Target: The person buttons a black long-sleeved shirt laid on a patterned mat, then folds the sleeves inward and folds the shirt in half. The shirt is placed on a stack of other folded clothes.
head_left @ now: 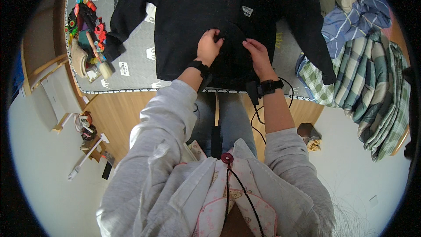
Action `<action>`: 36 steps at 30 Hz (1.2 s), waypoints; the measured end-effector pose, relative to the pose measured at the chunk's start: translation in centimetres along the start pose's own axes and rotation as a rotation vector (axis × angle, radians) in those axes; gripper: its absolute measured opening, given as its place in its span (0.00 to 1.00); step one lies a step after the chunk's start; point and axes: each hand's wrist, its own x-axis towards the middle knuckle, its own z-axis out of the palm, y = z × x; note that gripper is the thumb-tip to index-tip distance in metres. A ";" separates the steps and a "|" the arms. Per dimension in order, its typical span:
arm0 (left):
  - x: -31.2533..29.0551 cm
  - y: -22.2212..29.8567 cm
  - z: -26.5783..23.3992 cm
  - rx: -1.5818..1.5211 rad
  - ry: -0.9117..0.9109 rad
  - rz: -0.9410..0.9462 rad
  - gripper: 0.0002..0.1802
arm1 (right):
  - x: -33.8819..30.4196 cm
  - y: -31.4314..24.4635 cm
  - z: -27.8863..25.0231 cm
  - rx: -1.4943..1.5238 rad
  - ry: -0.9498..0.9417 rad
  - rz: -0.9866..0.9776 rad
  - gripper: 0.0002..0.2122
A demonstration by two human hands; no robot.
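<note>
- While it lies spread flat on the grey quilted mat [136,61] in the upper middle of the frame, the black long-sleeved fabric garment [188,13] has its long axis running from the top edge of the frame down toward the person, with its hem nearest the person's knees.
- Its two sleeves slant outward and downward, one ending at centre left, the other at centre right beside the green-and-white checked cloth [372,92].
- A small pale label sits on the garment's front, right of centre.
- Left hand [208,46]: fingers curled shut on a raised fold of the black fabric near the middle of the lower front; a dark band circles the wrist.
- Right hand [258,52]: fingers bent down and pinching the same bunched fabric just beside the left hand; a dark wrist strap with a cable hangs from it.
- Between the two hands the fabric is gathered into a small hump, while the bulk of the garment extends above and to both sides of the hands.
- At upper left, colourful plastic toys [87,17] lie on the mat's edge, well apart from the hands.
</note>
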 end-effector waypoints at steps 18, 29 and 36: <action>0.5 -0.2 3.3 -0.109 0.169 -0.110 0.11 | 0.6 -0.4 -1.4 -0.031 -0.172 -0.065 0.14; 0.9 0.0 2.9 -0.136 0.177 -0.091 0.05 | 0.5 -1.3 -1.4 -0.155 -0.296 -0.032 0.10; -2.0 -0.2 0.4 -0.377 0.058 -0.097 0.04 | -0.3 -1.7 -1.5 -0.241 -0.242 -0.052 0.11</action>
